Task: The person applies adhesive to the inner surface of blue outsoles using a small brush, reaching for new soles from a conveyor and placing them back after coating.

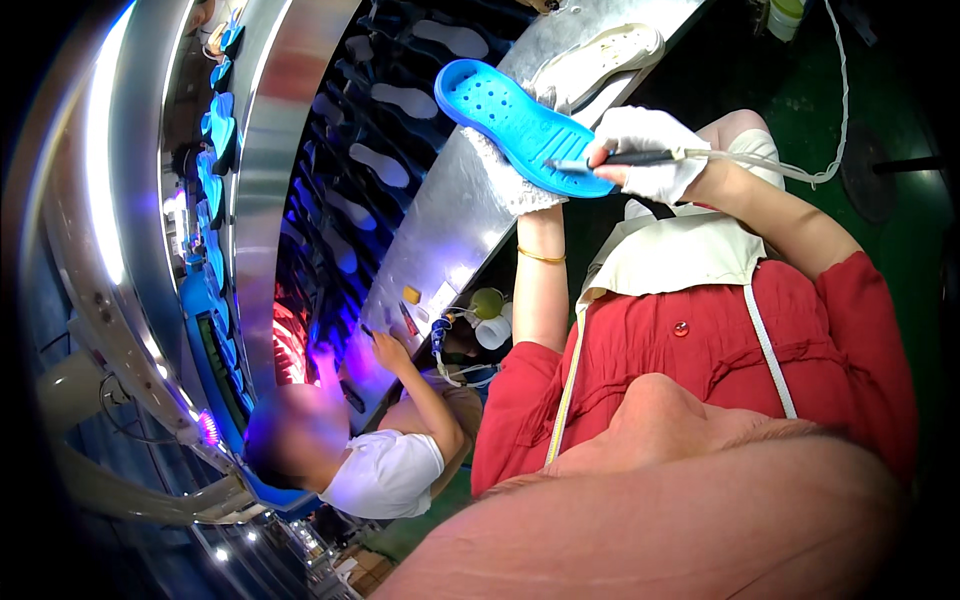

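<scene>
A bright blue shoe sole [520, 125], with small holes at its toe end and ridges toward the heel, lies tilted over a metal ledge. My left hand [500, 180], in a white knit glove, is closed under it and mostly hidden by it. In my right hand [655, 150], also gloved in white with bare fingertips, is a slim brush-like tool [635, 158] with a dark handle. Its pale tip touches the ridged heel part of the sole. Thin pale tubes [770, 165] run from the handle's back end.
Cream shoe soles [600, 65] rest on the metal ledge [425, 230] beyond. Alongside runs a dark conveyor with several pale soles [405, 100]. Blue soles [215, 180] line another track at left. A co-worker in a white shirt [385, 470] reaches over the ledge, near a yellow block [411, 295].
</scene>
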A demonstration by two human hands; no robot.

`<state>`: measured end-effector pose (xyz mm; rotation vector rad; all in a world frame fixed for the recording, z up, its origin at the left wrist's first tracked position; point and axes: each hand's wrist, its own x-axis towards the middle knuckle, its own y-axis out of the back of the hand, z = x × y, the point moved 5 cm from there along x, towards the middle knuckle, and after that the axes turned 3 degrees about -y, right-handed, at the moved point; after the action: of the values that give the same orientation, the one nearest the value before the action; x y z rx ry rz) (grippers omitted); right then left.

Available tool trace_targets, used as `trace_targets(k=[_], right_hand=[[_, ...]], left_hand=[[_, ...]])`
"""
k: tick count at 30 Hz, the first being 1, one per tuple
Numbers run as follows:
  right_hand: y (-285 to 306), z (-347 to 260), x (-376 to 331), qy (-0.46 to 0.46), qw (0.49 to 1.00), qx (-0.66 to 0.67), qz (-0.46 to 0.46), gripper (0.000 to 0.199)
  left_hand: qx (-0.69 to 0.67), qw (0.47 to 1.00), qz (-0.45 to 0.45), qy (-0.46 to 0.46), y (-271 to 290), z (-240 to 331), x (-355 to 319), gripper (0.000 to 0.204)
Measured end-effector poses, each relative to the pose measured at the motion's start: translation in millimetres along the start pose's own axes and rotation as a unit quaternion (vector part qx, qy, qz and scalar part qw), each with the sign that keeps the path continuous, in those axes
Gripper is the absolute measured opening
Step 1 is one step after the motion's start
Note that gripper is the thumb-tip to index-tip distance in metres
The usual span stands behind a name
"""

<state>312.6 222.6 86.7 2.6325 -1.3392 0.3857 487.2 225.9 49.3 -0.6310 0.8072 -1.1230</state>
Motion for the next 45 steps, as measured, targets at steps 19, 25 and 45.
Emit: trace_targets(k=[19,25,45], right_hand=[[-15.9,13.0,4.4,-0.199,0.96,0.19,-0.048,0.009],[-9.7,9.2,4.7,0.104,0.992,0.064,0.029,0.005],[-22.7,14.7,1.9,-0.18,0.943,0.245,-0.132,0.008]], left_hand=[[-0.15,0.983,-0.109,-0.011,15.8,-9.3,-4.9,0.074],[0.016,0.995,-0.07,-0.071,-21.1,2.7,-15.2,0.073],[-0.023,0.994,-0.105,-0.009,-24.5,31.2,-2.6,0.065]])
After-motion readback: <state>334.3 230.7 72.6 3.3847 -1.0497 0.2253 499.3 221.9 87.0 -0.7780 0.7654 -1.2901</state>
